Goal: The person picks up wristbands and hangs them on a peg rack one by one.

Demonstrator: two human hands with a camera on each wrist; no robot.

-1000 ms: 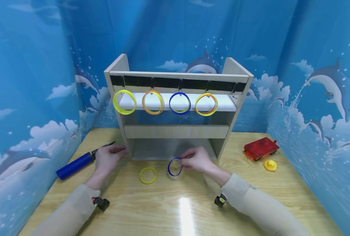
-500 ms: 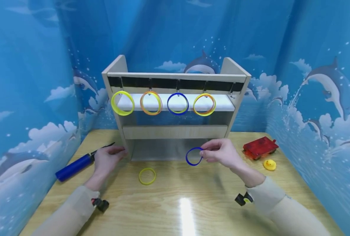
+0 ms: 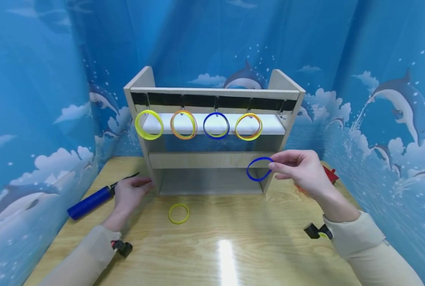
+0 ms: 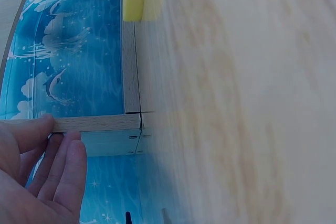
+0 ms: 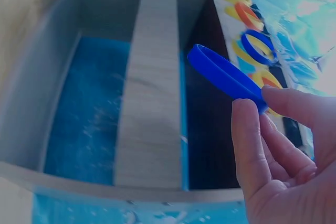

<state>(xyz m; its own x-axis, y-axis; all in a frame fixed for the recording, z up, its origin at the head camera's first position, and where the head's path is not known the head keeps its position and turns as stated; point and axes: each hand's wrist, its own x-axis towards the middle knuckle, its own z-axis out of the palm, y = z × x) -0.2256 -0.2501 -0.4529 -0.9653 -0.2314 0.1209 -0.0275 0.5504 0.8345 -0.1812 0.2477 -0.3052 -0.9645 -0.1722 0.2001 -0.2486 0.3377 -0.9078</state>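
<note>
My right hand (image 3: 303,171) pinches a blue silicone wristband (image 3: 248,171) between thumb and fingertips, in front of the right side of a small wooden rack (image 3: 214,160). The right wrist view shows the blue wristband (image 5: 223,74) tilted, held at one end. My left hand (image 3: 130,196) is at the rack's lower left; in the left wrist view its thumb and fingers grip the edge of the side panel (image 4: 97,123). A yellow wristband (image 3: 179,222) lies on the table. Yellow, orange and blue wristbands hang from hooks along the rack's black strip (image 3: 199,99); the rightmost hook (image 3: 282,113) carries none.
On the left lies a blue cylinder with a black nozzle (image 3: 90,203), close to my left hand. A red toy cart (image 3: 329,174) is partly hidden behind my right hand. Blue dolphin-printed curtains (image 3: 183,39) surround the wooden table (image 3: 198,254).
My right hand has lifted the blue wristband from near the table and carried it up and to the right. My left hand stays in place. The yellow duck is now hidden by the right arm.
</note>
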